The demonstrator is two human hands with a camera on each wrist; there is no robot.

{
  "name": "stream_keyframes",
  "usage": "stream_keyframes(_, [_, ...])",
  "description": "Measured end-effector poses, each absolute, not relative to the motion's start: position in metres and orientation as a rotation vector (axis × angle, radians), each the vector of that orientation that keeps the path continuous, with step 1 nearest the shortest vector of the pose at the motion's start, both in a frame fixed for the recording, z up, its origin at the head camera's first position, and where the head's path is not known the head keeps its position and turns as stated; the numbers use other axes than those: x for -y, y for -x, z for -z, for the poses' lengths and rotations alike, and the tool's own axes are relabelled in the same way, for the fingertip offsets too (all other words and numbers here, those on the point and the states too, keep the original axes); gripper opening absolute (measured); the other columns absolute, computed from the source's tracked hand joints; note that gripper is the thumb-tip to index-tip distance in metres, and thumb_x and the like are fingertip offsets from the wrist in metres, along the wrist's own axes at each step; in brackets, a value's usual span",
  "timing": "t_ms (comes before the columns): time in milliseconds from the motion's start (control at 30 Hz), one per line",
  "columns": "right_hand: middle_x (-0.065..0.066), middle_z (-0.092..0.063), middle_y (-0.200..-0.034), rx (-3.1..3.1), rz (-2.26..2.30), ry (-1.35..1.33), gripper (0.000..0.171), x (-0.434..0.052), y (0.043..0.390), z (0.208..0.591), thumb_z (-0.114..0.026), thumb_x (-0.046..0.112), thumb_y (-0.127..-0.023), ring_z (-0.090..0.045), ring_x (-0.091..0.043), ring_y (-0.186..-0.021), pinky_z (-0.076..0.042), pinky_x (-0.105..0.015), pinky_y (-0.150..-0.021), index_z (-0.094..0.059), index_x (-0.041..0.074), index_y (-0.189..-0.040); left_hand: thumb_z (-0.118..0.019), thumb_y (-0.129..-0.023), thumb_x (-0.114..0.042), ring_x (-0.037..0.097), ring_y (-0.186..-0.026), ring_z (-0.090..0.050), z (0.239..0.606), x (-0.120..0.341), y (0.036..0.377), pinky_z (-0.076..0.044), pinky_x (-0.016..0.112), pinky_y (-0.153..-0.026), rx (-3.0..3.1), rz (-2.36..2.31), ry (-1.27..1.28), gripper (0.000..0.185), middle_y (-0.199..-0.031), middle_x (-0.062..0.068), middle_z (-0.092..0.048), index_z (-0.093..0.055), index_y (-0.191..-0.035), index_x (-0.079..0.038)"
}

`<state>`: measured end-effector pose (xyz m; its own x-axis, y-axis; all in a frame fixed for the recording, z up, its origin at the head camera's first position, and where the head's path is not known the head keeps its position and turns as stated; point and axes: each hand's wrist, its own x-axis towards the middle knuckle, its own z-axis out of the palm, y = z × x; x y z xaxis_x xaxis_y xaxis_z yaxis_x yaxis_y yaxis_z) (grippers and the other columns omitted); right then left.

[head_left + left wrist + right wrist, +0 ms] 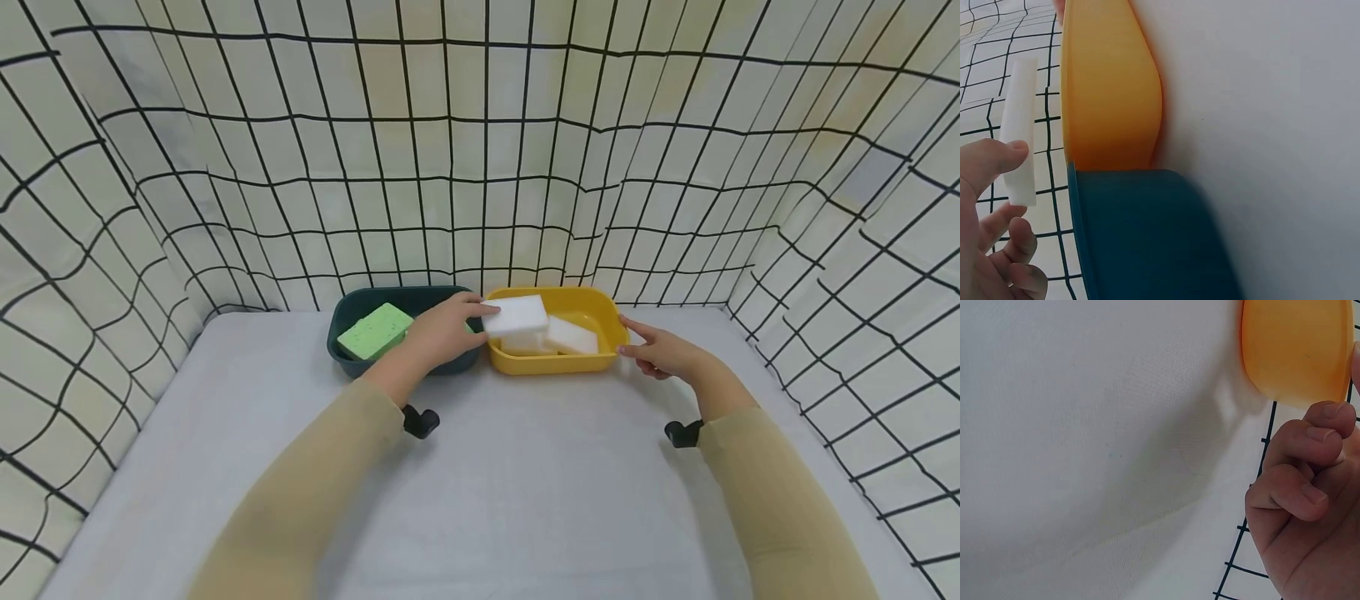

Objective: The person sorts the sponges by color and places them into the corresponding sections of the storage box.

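Note:
My left hand [444, 332] pinches a white sponge block [517, 316] between thumb and fingers, above the left end of a yellow tray [553, 364]. In the left wrist view this white sponge [1020, 119] stands edge-on, higher than the tray rims. Two more white sponges [573, 335] lie inside the yellow tray, one partly hidden under the held one. At the tray's right end, my right hand [663, 350] holds the rim with thumb and index finger; its other fingers [1294, 490] are curled. Left of the yellow tray is a dark teal tray [347, 363] with green sponges [376, 331], partly covered by my left hand.
Both trays stand side by side on a white cloth-covered table [525, 492]. A black wire grid [486, 179] with pale cloth behind it rises at the back and along both sides, close behind the trays.

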<state>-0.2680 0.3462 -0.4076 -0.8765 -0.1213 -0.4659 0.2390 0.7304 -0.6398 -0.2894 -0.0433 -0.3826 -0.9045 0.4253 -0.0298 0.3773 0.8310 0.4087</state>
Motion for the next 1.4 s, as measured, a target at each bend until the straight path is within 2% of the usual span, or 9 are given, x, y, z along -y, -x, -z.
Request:
stream_keyframes(267, [-0.005,-0.048,-0.073,-2.436,1.006,-0.074,0.077,-0.346,0.268,0.407,-0.059,0.048,-0.098,-0.041,-0.019,-0.060,-0.035,-0.026,-0.057,-0.013,0.041,-0.159,-0.067,-0.095,-0.037,0.027,-0.138,-0.042,0.390,0.027,0.304,-0.041,0.051,-0.107,-2.838,-0.552,-0.636,0.049,-0.153,0.001,-0.040,-0.056,-0.142,-0.034])
stream_keyframes(500, [-0.005,-0.048,-0.072,-2.435,1.002,-0.079,0.076,-0.346,0.270,0.409,-0.059,0.048,-0.098,-0.041,-0.019,-0.059,-0.035,-0.026,-0.056,-0.013,0.041,-0.159,-0.067,-0.093,-0.028,0.025,-0.134,-0.043,0.395,0.018,0.309,-0.041,0.048,-0.108,-2.811,-0.567,-0.636,0.047,-0.149,0.000,-0.045,-0.059,-0.139,-0.033])
stream_keyframes(767, [-0.005,-0.049,-0.074,-2.430,1.012,-0.085,0.077,-0.346,0.270,0.411,-0.059,0.048,-0.098,-0.042,-0.019,-0.061,-0.035,-0.025,-0.057,-0.013,0.042,-0.158,-0.065,-0.091,-0.022,0.026,-0.137,-0.042,0.387,0.018,0.308,-0.042,0.049,-0.106,-2.818,-0.583,-0.615,0.048,-0.153,0.002,-0.042,-0.061,-0.138,-0.031])
stream_keyframes(1200, [-0.005,-0.049,-0.074,-2.434,1.011,-0.094,0.076,-0.349,0.271,0.410,-0.059,0.049,-0.097,-0.043,-0.020,-0.061,-0.035,-0.025,-0.057,-0.013,0.043,-0.158,-0.064,-0.096,-0.031,0.027,-0.142,-0.037,0.386,0.028,0.313,-0.039,0.050,-0.109,-2.832,-0.638,-0.599,0.046,-0.156,-0.001,-0.037,-0.058,-0.141,-0.033])
stream_keyframes(1400, [-0.005,-0.049,-0.074,-2.444,1.000,-0.100,0.076,-0.349,0.269,0.410,-0.059,0.048,-0.098,-0.043,-0.020,-0.062,-0.036,-0.026,-0.058,-0.013,0.043,-0.158,-0.062,-0.096,-0.029,0.027,-0.140,-0.039,0.384,0.028,0.313,-0.040,0.051,-0.108,-2.837,-0.655,-0.568,0.044,-0.156,-0.001,-0.037,-0.058,-0.140,-0.033])
